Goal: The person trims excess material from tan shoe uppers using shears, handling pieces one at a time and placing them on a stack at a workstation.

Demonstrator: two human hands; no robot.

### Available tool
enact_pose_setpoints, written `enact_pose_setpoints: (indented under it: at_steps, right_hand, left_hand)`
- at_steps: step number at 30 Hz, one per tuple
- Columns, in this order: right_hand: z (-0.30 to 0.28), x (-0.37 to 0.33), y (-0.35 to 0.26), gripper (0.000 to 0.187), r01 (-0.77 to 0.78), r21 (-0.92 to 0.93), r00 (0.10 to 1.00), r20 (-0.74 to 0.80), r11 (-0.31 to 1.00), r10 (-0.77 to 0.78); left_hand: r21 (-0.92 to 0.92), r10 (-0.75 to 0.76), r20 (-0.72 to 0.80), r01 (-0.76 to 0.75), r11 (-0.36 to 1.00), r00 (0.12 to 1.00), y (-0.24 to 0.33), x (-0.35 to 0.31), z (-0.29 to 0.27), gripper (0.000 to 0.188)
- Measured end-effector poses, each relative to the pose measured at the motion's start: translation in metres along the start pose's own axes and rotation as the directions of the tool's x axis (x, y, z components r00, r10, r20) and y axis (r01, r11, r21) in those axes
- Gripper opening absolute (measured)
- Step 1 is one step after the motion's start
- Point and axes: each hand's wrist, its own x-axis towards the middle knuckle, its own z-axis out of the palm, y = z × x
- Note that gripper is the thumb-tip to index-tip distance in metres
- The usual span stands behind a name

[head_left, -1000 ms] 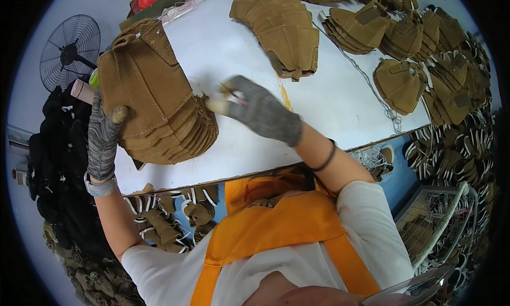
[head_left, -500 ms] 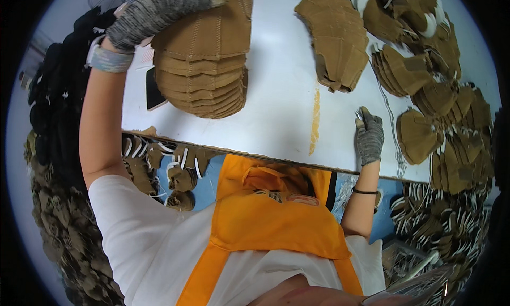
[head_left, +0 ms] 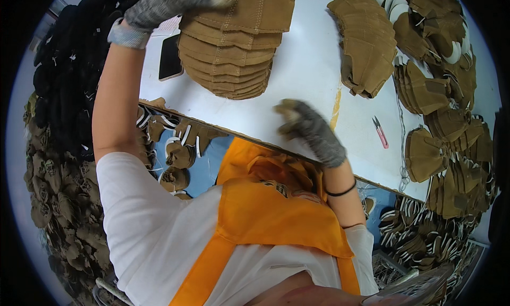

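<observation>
A thick stack of brown stitched suede pieces [head_left: 234,56], fanned in overlapping layers, is at the upper left of the white table. My left hand [head_left: 178,6], in a grey knit glove with bare fingertips, grips it at the upper left, thumb across the top piece; the picture's upper edge cuts off part of the hand. My right hand [head_left: 311,128], gloved alike and blurred by motion, hovers near the table's front edge, fingers apart and holding nothing. Pink-handled thread snips [head_left: 380,132] lie on the table to its right.
A dark phone [head_left: 170,57] lies left of the stack. Another brown suede stack [head_left: 366,45] sits farther right. Bundles of brown pieces [head_left: 425,152] crowd the right edge, beside a loose cord [head_left: 402,120]. Black items [head_left: 64,83] are heaped at the left; brown boots [head_left: 179,154] show below the table.
My right hand has put the snips down on the table and moved left toward the stack, opening its fingers. My left hand stays on the stack. The whole view has shifted.
</observation>
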Motion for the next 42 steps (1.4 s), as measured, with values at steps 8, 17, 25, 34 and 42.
enact_pose_setpoints:
  at_steps: [8, 17, 25, 34, 42]
  right_hand:
    - [0.039, 0.059, 0.057, 0.036, 0.166, 0.085, 0.972, 0.155, 0.983, -0.177]
    - [0.039, 0.089, 0.044, 0.058, 0.129, 0.469, 0.991, -0.097, 0.874, -0.093]
    - [-0.003, 0.102, 0.040, 0.048, 0.186, 0.779, 0.971, -0.238, 0.598, 0.008]
    - [0.021, 0.103, 0.000, 0.026, 0.127, 0.644, 0.972, -0.234, 0.754, 0.036]
    - [0.048, 0.070, -0.043, 0.030, 0.085, 0.777, 0.990, 0.005, 0.624, -0.141]
  left_hand:
    - [0.357, 0.025, -0.086, 0.007, 0.934, 0.996, -0.074, -0.015, -0.011, 0.082]
    - [0.160, -0.105, -0.138, 0.127, 0.979, 0.985, -0.049, 0.091, 0.033, 0.068]
    - [0.206, -0.120, 0.127, 0.092, 0.974, 0.985, -0.127, 0.099, 0.005, 0.064]
    - [0.018, -0.176, -0.296, 0.189, 0.982, 0.939, -0.110, 0.101, 0.039, 0.055]
    - [0.605, -0.360, 0.142, 0.206, 0.769, 0.922, -0.057, 0.113, 0.038, 0.040]
